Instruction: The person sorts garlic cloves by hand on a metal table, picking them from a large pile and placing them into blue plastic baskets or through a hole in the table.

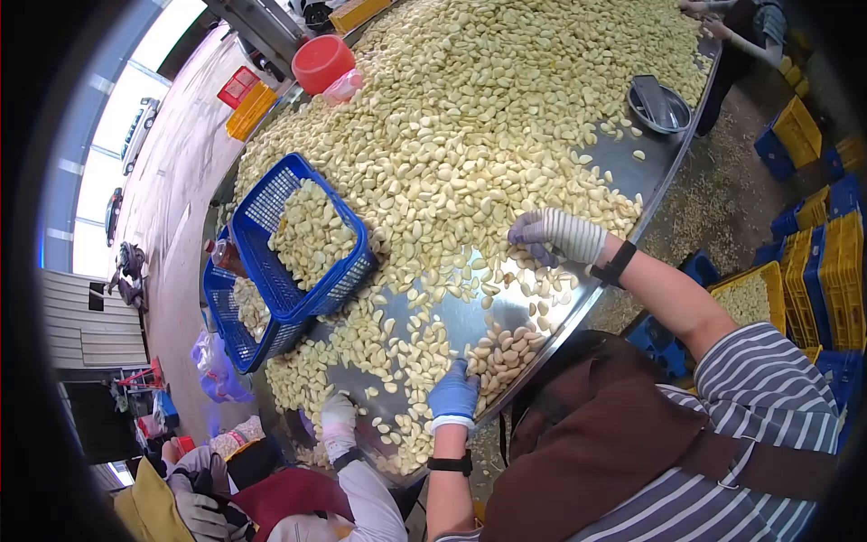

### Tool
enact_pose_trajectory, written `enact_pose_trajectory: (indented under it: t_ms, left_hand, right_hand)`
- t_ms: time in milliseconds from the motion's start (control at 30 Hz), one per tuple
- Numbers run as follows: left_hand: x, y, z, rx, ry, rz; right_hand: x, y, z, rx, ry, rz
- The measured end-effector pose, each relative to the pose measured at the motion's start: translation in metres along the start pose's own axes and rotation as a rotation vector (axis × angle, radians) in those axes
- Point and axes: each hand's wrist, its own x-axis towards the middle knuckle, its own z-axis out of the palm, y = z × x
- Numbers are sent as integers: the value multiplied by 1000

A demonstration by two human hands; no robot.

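My left hand (453, 395), in a blue glove with a black wristband, is low over the metal table (456, 318), beside a small heap of tan pieces (506, 354). Its fingers are pressed together, and what they hold is hidden. Farther right, my right hand (555, 237), in a white striped glove with purplish fingers, has its fingers curled down at the edge of the big spread of pale, oval, bean-like pieces (452, 172). Anything in them is too small to name. Scattered pieces lie between both hands.
Two blue baskets (312, 303) holding pale pieces stand left. A co-worker's gloved hand (339, 415) is near my left hand; another person (754, 41) is at the top right. A metal bowl (675, 116), a red basin (322, 63) and stacked yellow crates (840, 285) surround the work area.
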Motion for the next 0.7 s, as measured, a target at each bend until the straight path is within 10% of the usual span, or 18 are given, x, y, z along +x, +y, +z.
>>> enact_pose_trajectory:
  t_ms: [233,467,533,633,700]
  left_hand:
    - [15,-30,39,-550,108,36]
    - [21,-16,34,-583,66,-146]
    - [24,-12,34,-584,69,-153]
    - [28,-27,41,-589,150,-123]
    - [18,-13,24,-823,77,-334]
  right_hand:
    - [6,15,-16,-382,-45,24]
    - [76,10,85,551,-199,149]
    - [46,-61,146,229,-332,-202]
    - [71,-69,178,-412,90,-815]
    - [48,-59,159,-703,-138,-528]
